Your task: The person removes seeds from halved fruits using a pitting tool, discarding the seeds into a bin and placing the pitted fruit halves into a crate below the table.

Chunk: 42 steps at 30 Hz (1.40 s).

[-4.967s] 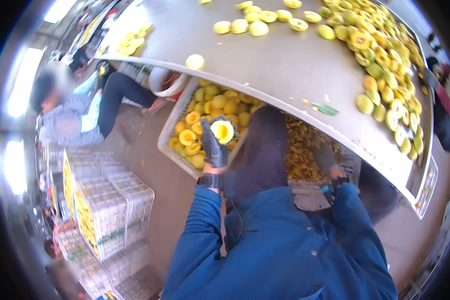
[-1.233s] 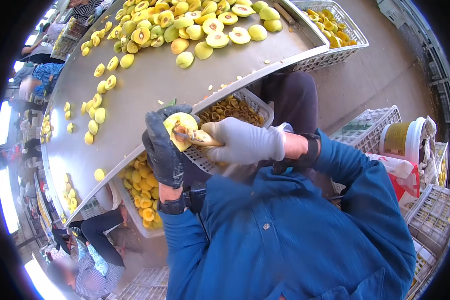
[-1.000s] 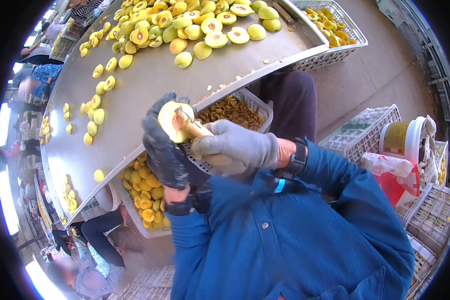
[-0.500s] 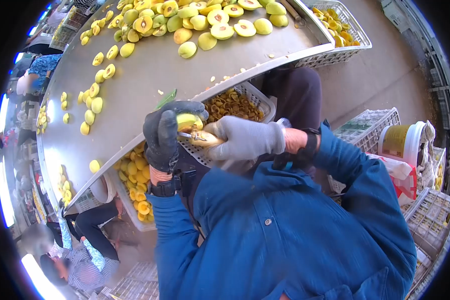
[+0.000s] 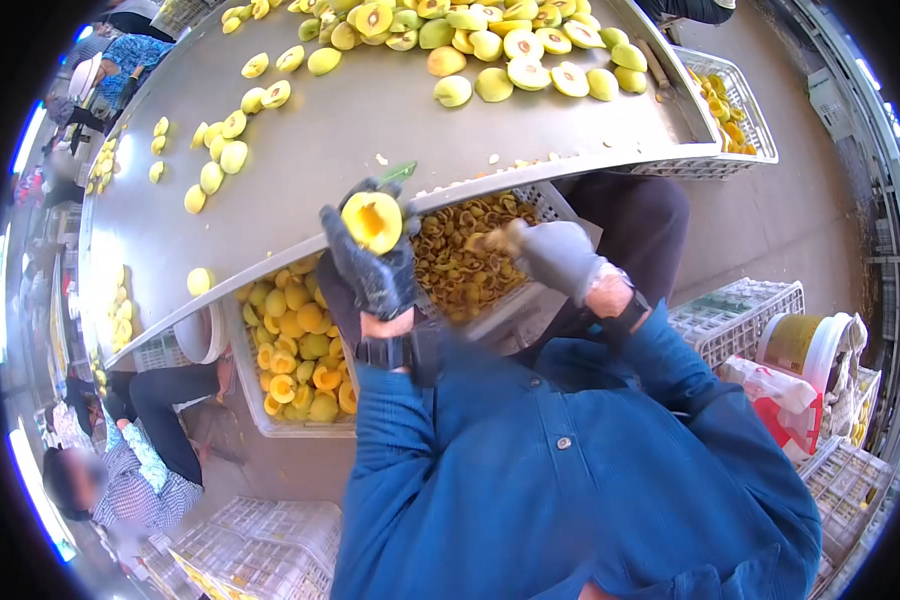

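In the head view, a yellow fruit half [image 5: 373, 222] is held in the black-gloved left hand [image 5: 375, 262], with its cut face turned upward and a hollow exposed at the centre. The fruit half is seated on the fingers, which are curled about it; the thumb is set along its left side, and fingertips are seen past its upper and right edges. In the grey-gloved right hand [image 5: 562, 258], the fingers are drawn together around a tan object [image 5: 504, 238], too blurred to be identified; it is pointed toward the fruit half but kept well apart from it. A crate of brown scraps [image 5: 552, 203] is seen between and beneath the hands. A crate of yellow fruit [image 5: 310, 431] is placed beside the left wrist. More cut halves [image 5: 528, 73] are spread on the metal table [image 5: 390, 120], where a green leaf [image 5: 400, 172] is noted near the left fingertips.
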{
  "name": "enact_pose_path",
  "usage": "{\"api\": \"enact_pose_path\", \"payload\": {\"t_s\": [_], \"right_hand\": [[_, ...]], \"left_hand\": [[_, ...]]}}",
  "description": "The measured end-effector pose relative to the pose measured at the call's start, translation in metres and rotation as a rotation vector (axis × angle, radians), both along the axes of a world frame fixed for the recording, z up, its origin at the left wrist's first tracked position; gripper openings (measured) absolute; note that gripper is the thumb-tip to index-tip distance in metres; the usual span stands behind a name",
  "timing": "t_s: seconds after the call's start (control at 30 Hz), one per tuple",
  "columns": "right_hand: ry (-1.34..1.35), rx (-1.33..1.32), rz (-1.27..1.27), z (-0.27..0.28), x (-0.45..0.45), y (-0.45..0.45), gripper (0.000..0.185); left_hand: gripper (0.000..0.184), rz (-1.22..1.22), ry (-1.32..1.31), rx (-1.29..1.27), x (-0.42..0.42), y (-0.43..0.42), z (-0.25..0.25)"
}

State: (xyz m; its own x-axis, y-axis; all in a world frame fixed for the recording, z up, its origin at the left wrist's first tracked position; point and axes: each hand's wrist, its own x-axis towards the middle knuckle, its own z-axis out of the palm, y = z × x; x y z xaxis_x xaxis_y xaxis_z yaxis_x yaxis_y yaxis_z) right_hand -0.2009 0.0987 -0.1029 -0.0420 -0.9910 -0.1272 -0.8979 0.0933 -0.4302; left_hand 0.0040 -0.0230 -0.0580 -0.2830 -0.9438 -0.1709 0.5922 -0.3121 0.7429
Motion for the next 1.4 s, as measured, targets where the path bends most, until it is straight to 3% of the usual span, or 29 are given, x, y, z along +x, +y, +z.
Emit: {"api": "enact_pose_path", "payload": {"t_s": [0.07, 0.1, 0.17, 0.2, 0.23, 0.3, 0.33, 0.37, 0.4, 0.53, 0.57, 0.63, 0.7, 0.73, 0.83, 0.87, 0.9, 0.93, 0.97, 1.03, 1.13, 1.23, 1.27, 1.4], "right_hand": [[-0.156, -0.083, -0.091, -0.001, -0.012, 0.000, 0.031], [-0.196, -0.056, -0.128, -0.004, -0.012, 0.004, 0.032], [-0.037, 0.042, -0.044, -0.016, -0.018, 0.006, 0.035], [-0.119, 0.083, -0.121, -0.016, -0.021, 0.004, 0.039], [-0.209, -0.058, -0.213, -0.026, -0.019, 0.003, 0.039], [-0.297, -0.099, -0.250, -0.022, -0.019, 0.001, 0.038], [-0.288, -0.068, -0.245, -0.022, -0.017, 0.001, 0.038], [-0.276, -0.035, -0.242, -0.023, -0.015, 0.002, 0.037], [-0.263, 0.003, -0.235, -0.025, -0.014, 0.006, 0.037], [-0.411, 0.056, -0.243, -0.023, -0.008, 0.020, 0.036], [-0.417, 0.117, -0.251, -0.019, -0.007, 0.022, 0.036], [-0.436, 0.098, -0.264, -0.020, -0.004, 0.032, 0.036], [-0.478, 0.140, -0.308, -0.015, -0.003, 0.040, 0.034], [-0.505, 0.137, -0.317, -0.010, -0.004, 0.045, 0.034], [-0.610, 0.033, -0.362, -0.010, -0.011, 0.050, 0.032], [-0.642, 0.003, -0.387, 0.000, -0.015, 0.045, 0.032], [-0.675, -0.022, -0.406, 0.010, -0.019, 0.040, 0.031], [-0.691, -0.078, -0.391, 0.020, -0.022, 0.030, 0.031], [-0.697, -0.132, -0.364, 0.026, -0.023, 0.021, 0.031], [-0.604, -0.301, -0.306, 0.046, -0.017, 0.004, 0.031], [-0.529, -0.332, -0.251, 0.072, 0.000, -0.011, 0.029], [-0.445, -0.420, -0.242, 0.079, 0.016, -0.014, 0.026], [-0.419, -0.415, -0.240, 0.086, 0.018, -0.012, 0.025], [-0.343, -0.412, -0.257, 0.088, 0.025, -0.006, 0.025]], "left_hand": [[0.052, 0.061, -0.063, -0.145, 0.034, -0.006, -0.008], [0.049, -0.007, 0.129, -0.134, 0.070, -0.019, -0.030], [0.047, 0.292, -0.572, -0.297, 0.110, -0.023, -0.028], [0.046, 0.442, -0.884, -0.335, 0.132, -0.028, -0.030], [0.045, 0.484, -1.155, -0.435, 0.176, -0.040, -0.056], [0.044, 0.506, -1.773, -0.651, 0.249, -0.062, -0.097], [0.044, 0.570, -1.804, -0.742, 0.237, -0.070, -0.082], [0.043, 0.634, -1.826, -0.834, 0.213, -0.073, -0.058], [0.040, 0.639, -1.685, -0.891, 0.167, -0.075, -0.036], [0.040, 0.212, -1.358, -1.341, -0.008, -0.118, -0.008], [0.048, 0.129, -1.318, -1.497, -0.045, -0.138, -0.018], [0.054, -0.125, -1.426, -1.569, -0.114, -0.154, -0.019], [0.062, -0.453, -1.583, -1.509, -0.153, -0.179, -0.053], [0.054, -0.500, -1.697, -1.547, -0.163, -0.169, -0.040], [0.044, -0.411, -1.379, -1.404, -0.158, -0.193, -0.071], [0.031, -0.322, -1.190, -1.252, -0.153, -0.175, -0.051], [0.028, -0.560, -0.929, -0.487, -0.139, -0.155, -0.029], [0.030, -0.530, -0.597, -0.431, -0.120, -0.138, -0.026], [0.034, -0.502, -0.540, -0.428, -0.106, -0.124, -0.020], [0.035, -0.467, -0.714, -0.757, -0.087, -0.082, 0.007], [0.038, -0.245, -0.824, -0.996, -0.082, -0.039, 0.024], [0.041, -0.134, -0.787, -0.901, -0.078, -0.008, 0.033], [0.043, -0.130, -0.687, -0.756, -0.080, 0.001, 0.039], [0.039, -0.033, -0.990, -1.149, -0.050, 0.024, 0.025]]}}
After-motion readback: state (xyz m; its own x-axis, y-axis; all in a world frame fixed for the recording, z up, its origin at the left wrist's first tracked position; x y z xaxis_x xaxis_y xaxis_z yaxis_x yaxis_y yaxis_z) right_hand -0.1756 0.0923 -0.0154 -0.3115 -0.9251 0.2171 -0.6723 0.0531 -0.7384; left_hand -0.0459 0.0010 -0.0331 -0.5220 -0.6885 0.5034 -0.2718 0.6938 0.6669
